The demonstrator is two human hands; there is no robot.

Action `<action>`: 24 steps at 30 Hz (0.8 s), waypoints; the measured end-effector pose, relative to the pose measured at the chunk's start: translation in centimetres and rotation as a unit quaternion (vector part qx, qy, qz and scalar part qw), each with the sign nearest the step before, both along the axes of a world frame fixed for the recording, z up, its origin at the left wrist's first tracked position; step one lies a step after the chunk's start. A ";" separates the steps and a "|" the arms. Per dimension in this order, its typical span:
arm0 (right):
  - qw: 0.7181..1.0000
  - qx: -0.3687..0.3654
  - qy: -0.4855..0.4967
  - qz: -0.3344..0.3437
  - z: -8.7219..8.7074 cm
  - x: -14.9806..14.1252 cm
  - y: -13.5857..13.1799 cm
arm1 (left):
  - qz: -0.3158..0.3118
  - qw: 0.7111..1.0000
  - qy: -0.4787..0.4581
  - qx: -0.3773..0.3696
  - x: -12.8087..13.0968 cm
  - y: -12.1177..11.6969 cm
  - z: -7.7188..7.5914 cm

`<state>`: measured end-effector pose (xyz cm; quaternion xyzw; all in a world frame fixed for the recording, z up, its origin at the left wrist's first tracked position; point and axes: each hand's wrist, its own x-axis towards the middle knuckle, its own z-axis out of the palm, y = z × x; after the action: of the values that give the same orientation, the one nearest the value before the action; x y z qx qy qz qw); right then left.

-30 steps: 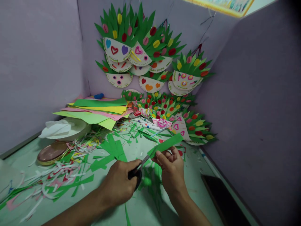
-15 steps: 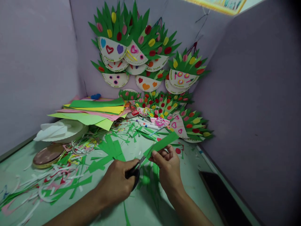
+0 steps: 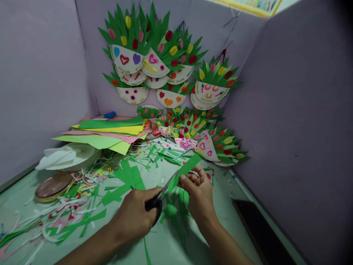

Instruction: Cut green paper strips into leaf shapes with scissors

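Observation:
My left hand [image 3: 137,209] is closed around the black handles of a pair of scissors [image 3: 154,210]. The blades point up and to the right, along the near edge of a green paper strip [image 3: 187,166]. That strip is pinched between the thumb and fingers of my right hand [image 3: 199,191], its far end sticking up past the fingertips. Below both hands, thin green paper scraps [image 3: 176,209] lie on the pale green table [image 3: 176,254]. More cut green paper [image 3: 131,176] lies just beyond my left hand.
Coloured paper sheets [image 3: 107,127] are stacked at the back left, near a white paper plate [image 3: 79,156] and a round brown lid [image 3: 53,186]. Shreds cover the left side. Markers [image 3: 172,146] and decorated plate crafts [image 3: 208,147] lie behind. A dark phone-like slab [image 3: 261,228] rests at the right.
The green strip has turned slightly more upright in my right hand. The scissors blades now lie along the strip's edge. The whole view has shifted a little.

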<state>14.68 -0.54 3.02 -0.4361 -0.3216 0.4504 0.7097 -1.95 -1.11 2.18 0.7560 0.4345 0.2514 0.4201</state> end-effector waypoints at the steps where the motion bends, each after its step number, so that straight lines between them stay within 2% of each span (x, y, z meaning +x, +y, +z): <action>1: 1.000 -0.002 -0.002 0.004 0.0 -0.1 -0.1 | -0.001 1.000 0.006 0.003 0.0 0.0 0.0; 16: 1.000 -0.003 -0.015 0.009 -0.1 -0.2 -0.1 | -0.030 0.999 0.013 -0.007 -0.3 0.4 0.6; 24: 0.998 -0.002 -0.031 0.053 -0.2 -0.6 -0.3 | -0.024 0.999 0.025 0.007 -0.4 0.4 0.8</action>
<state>14.12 -0.80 2.81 -0.4342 -0.3651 0.4739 0.6735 -2.39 -0.74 2.95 0.7751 0.4250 0.2255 0.4097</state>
